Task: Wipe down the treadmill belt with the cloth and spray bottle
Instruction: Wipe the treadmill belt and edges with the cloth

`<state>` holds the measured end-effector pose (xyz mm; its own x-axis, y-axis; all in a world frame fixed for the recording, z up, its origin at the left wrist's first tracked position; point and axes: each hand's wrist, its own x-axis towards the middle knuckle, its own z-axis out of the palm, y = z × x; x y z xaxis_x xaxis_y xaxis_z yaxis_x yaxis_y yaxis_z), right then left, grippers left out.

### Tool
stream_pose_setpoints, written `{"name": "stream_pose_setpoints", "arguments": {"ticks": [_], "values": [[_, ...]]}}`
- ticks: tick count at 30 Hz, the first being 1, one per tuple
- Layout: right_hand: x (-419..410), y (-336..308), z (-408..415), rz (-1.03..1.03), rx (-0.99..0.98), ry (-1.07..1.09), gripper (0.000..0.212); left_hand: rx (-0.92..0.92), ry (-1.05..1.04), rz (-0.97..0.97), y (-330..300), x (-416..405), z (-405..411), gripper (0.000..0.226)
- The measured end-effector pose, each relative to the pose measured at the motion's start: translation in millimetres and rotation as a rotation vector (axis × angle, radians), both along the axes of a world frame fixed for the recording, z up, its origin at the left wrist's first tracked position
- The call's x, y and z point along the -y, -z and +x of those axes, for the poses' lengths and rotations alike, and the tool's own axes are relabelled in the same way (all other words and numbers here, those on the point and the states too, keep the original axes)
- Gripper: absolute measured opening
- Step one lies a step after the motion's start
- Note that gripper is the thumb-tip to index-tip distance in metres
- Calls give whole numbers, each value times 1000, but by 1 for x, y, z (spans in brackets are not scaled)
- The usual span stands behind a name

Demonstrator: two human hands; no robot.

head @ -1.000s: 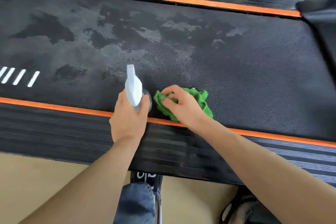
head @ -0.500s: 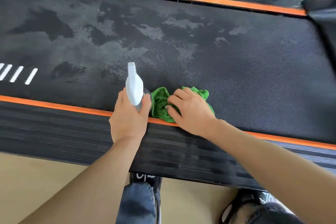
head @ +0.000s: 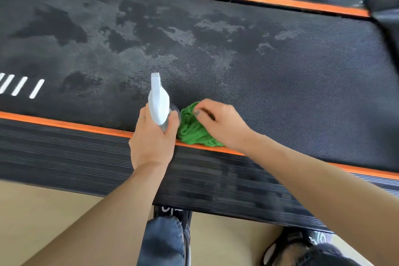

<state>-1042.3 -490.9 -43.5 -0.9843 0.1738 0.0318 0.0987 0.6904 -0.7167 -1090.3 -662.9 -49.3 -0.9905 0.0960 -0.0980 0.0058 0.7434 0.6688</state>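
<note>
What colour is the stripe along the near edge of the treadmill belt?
Orange: the thin stripe running between the black textured belt and the ribbed black side rail, seen in the head view.

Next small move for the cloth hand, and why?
Probably sweep the green cloth away from the near orange rail, out across the belt. The right hand grips it bunched at the belt's near edge, while blotchy wet patches lie farther out.

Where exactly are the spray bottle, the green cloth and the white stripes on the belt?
spray bottle (head: 159, 101): head view, on its white trigger head.
green cloth (head: 192, 129): head view, on the bunched middle.
white stripes (head: 20, 86): head view, on one middle stripe.
</note>
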Motion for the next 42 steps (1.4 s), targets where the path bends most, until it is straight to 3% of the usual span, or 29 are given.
{"name": "stream_pose_setpoints", "arguments": {"ticks": [2, 4, 13, 21, 25, 34, 38, 39, 42], "values": [[8, 12, 9, 154, -28, -190, 24, -11, 6, -8, -1, 0, 0, 54], [6, 19, 17, 236, -22, -246, 34, -12, 0, -10, -1, -1, 0, 53], [0, 18, 48, 380, 17, -143, 42, 7, -12, -4, -3, -1, 1, 54], [-97, 14, 136, 521, 134, -6, 41, 7, 2, 16, -6, -3, 1, 55], [-86, 13, 126, 533, 160, 73, 45, -7, 20, 17, -5, -1, 1, 52], [-61, 3, 84, 536, 85, 1, 43, 50, -6, 18, -8, -3, 2, 51], [-28, -10, 11, 273, -125, 114, 32, 60, -16, -3, -5, -3, 1, 48], [-22, -8, -4, 296, -129, 90, 33, 54, -13, -10, -4, -3, 1, 48], [-18, 14, -21, 651, 13, -172, 41, 37, -2, -24, -3, -2, 0, 50]]}}
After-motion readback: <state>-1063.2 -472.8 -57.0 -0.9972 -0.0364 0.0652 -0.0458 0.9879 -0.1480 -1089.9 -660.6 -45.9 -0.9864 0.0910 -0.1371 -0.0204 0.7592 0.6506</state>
